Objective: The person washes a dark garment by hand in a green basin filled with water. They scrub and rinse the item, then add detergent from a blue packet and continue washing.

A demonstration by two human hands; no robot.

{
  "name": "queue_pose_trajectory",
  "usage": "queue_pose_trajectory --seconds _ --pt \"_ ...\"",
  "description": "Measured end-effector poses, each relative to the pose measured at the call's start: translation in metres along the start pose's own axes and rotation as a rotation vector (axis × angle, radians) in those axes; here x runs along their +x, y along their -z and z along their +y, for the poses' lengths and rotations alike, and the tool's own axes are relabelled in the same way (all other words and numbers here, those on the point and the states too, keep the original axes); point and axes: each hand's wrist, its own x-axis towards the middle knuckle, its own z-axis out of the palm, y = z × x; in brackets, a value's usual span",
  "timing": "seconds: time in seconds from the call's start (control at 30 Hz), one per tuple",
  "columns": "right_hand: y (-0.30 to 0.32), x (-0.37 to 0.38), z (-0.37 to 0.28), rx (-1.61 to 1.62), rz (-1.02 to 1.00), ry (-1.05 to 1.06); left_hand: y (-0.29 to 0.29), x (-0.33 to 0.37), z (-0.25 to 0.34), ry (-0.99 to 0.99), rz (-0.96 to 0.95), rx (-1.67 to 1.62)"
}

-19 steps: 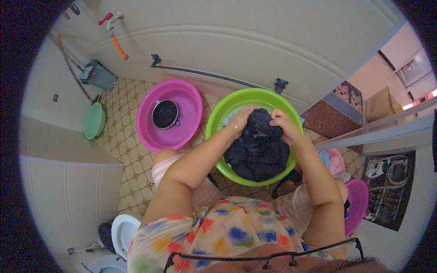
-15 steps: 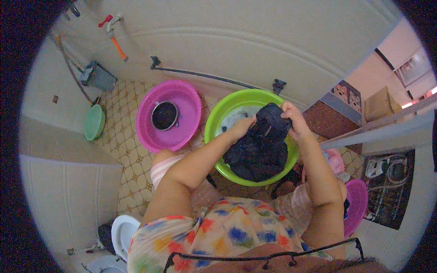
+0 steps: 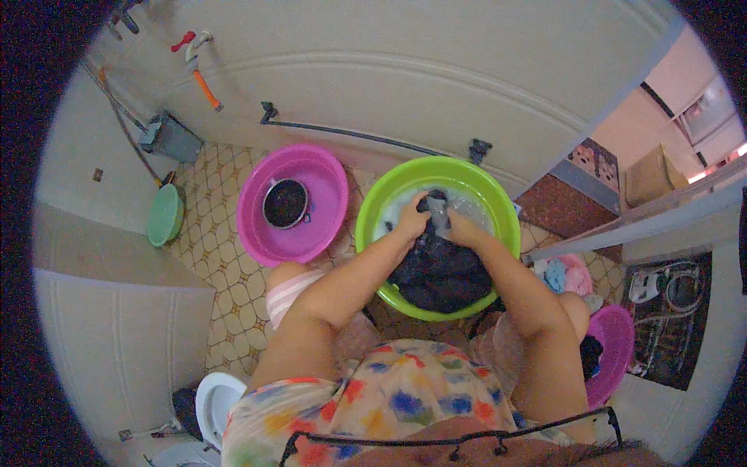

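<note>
A dark garment [image 3: 440, 272] lies bunched in a lime-green basin [image 3: 504, 208] that holds whitish, sudsy water. My left hand [image 3: 413, 220] is closed on the cloth near the middle of the basin. Opposite it, my right hand [image 3: 462, 229] grips the same garment, its fingers partly hidden by the wet fabric. Between the two hands a small bunch of the cloth is pinched up, with grey suds on it. The rest of the garment spreads toward the near side of the basin.
Left of the green basin stands a pink basin [image 3: 336, 175] with a dark-bottomed round pan [image 3: 285, 204] inside. On the right are a purple basin [image 3: 620, 342] and a pink tub with clothes [image 3: 574, 274]. A pipe [image 3: 358, 135] runs along the wall behind. A toilet seat [image 3: 208, 405] is at lower left.
Both hands have come down and closer together, lowering the raised part of the garment into the basin. More of the sudsy water shows behind it.
</note>
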Motion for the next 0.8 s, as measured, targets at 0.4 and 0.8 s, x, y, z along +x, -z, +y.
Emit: queue_pose_trajectory --seconds 0.4,0.8 --pt "-0.033 0.000 -0.021 0.359 0.495 0.087 -0.005 -0.020 0.057 0.537 -0.174 -0.890" --pt "-0.015 -0.018 -0.056 -0.230 0.423 0.274 -0.009 -0.010 0.019 0.415 -0.479 -0.898"
